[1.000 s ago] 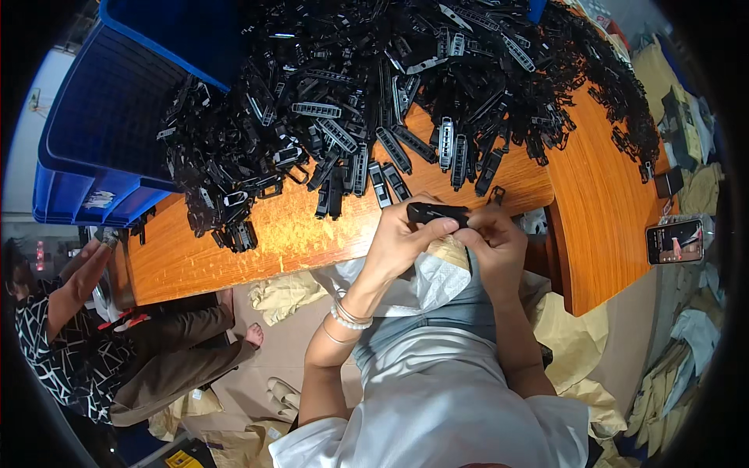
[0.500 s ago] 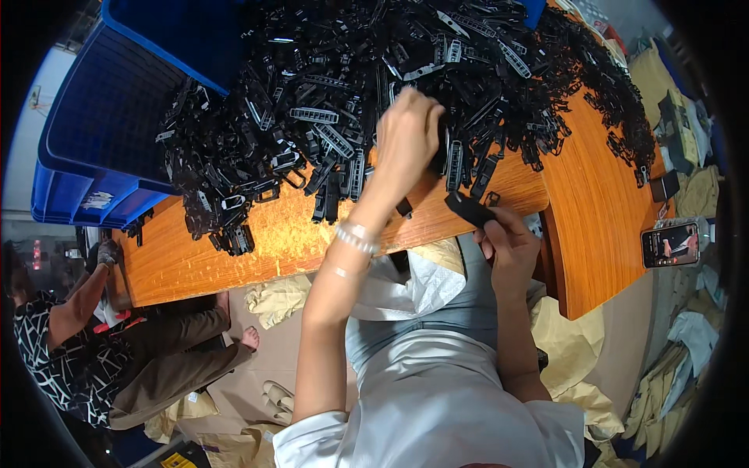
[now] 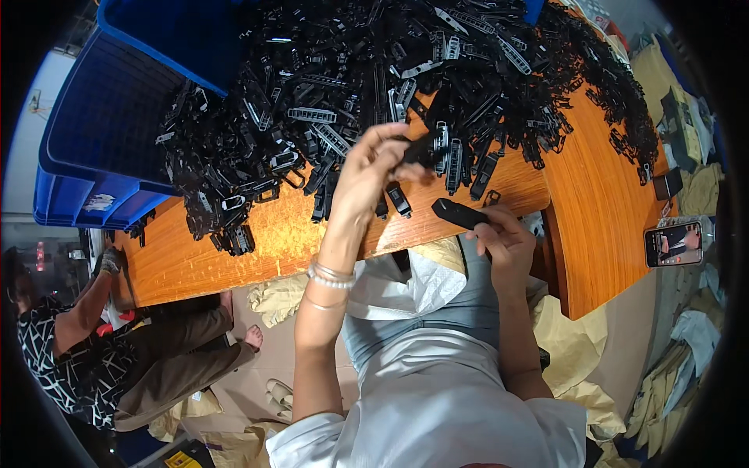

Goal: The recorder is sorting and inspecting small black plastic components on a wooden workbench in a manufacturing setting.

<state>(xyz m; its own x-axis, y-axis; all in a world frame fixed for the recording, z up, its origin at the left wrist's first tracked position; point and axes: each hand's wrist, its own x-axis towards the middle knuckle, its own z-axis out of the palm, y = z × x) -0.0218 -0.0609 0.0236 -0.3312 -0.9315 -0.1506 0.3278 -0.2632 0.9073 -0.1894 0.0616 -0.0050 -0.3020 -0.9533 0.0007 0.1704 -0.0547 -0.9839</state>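
My left hand (image 3: pixel 367 171), a beaded bracelet (image 3: pixel 331 278) on its wrist, is over the near edge of a heap of black plastic parts (image 3: pixel 320 82). Its fingers are smeared by motion. Dark parts lie right at the fingertips, and whether they are gripped is unclear. A small black part (image 3: pixel 399 200) lies just beneath that hand on the wooden table (image 3: pixel 265 234). To the right, my right hand (image 3: pixel 505 240) is closed on one end of a long black plastic piece (image 3: pixel 459 213), which points left over the table's front edge.
Blue plastic crates (image 3: pixel 109 117) stand at the left. A phone (image 3: pixel 673 245) showing a lit screen is at the right. Another person (image 3: pixel 70 351) sits at the left end of the table. A white sack (image 3: pixel 402 288) rests on my lap, and paper sacks (image 3: pixel 569 343) are on the floor.
My left hand has drawn back from the heap, down and to the left. A small black part beneath it is now more visible. My right hand has shifted slightly left with its black piece.
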